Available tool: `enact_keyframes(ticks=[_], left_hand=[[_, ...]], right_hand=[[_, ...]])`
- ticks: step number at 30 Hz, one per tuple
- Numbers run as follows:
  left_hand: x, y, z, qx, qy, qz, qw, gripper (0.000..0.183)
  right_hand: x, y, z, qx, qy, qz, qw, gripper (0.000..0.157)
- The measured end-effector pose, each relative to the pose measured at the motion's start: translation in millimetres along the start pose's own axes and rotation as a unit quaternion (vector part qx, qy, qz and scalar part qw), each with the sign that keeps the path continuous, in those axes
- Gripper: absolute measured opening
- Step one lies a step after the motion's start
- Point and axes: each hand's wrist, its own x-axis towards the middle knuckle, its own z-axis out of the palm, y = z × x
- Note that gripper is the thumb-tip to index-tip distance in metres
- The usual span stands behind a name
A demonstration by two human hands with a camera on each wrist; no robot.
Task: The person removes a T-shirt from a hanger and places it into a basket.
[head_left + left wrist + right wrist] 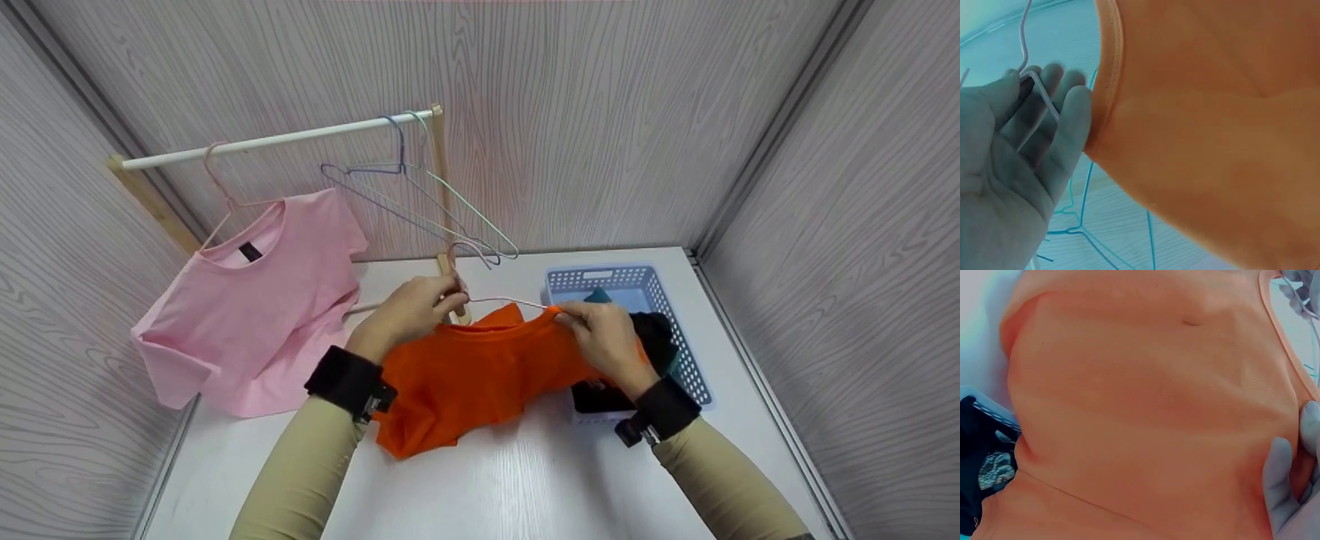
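While the left hand pinches the pale hanger, the right hand — knuckles up — grips the orange shirt.

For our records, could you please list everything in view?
Orange shirt: 1, orange, centre
Held hanger: 1, pale pink, centre
Rack: 1, white/wooden, back left
Rack hangers: 3, pink, blue, green, on rack
Pink shirt: 1, pink, left
Basket: 1, light blue, right
Clothes: count unclear, black and teal, in basket
Table: 1, white, below
Walls: 3, grey, around
Wristbands: 2, black, wrists
Sleeves: 2, khaki, forearms
Left hand, right hand: 2, bare, centre
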Motion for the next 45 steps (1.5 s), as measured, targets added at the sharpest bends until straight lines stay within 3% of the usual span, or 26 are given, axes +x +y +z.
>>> enact_keyframes(ticks=[4, 7, 13, 22, 27, 33, 41, 45], left_hand=[[-1.9, -5.6, 4.9, 0.01, -0.018, 0.0, 0.9998, 0.022], [-5.2, -13.4, 5.0, 0.045, 0.006, 0.015, 0.9989, 0.021], [-15.3, -30.9, 0.9, 0.101, 0.057, 0.03, 0.9928, 0.02], [-30.9, -48.0, -10.2, 0.08, 0.095, 0.019, 0.9921, 0.018], [-29.7, -43.0, -9.2, 0.07, 0.088, 0.009, 0.9937, 0.019], [-23.6, -28.2, -6.1, 0.035, 0.077, 0.002, 0.9964, 0.02], [-9.5, -15.6, -0.6, -0.063, 0.037, -0.032, 0.9969, 0.023], [-3.1, -12.2, 2.6, -0.069, 0.033, -0.035, 0.9965, 0.027]], right_hand=[[-1.3, 3.5, 0.3, 0.008, -0.037, -0.002, 0.999, 0.021], [-1.1, 8.8, -3.2, 0.007, -0.055, 0.013, 0.998, 0.022], [-5.6, 30.2, -13.9, -0.023, -0.04, 0.033, 0.998, 0.022], [-14.5, 51.2, -19.4, -0.039, -0.029, -0.005, 0.999, 0.02], [-15.6, 50.4, -14.6, -0.033, -0.021, -0.005, 0.999, 0.019], [-11.7, 32.7, 2.3, 0.007, -0.013, 0.013, 1.0, 0.02], [-8.4, 7.8, 35.6, 0.083, -0.06, 0.017, 0.995, 0.018], [-12.0, -3.4, 53.2, 0.09, -0.091, 0.009, 0.992, 0.015]])
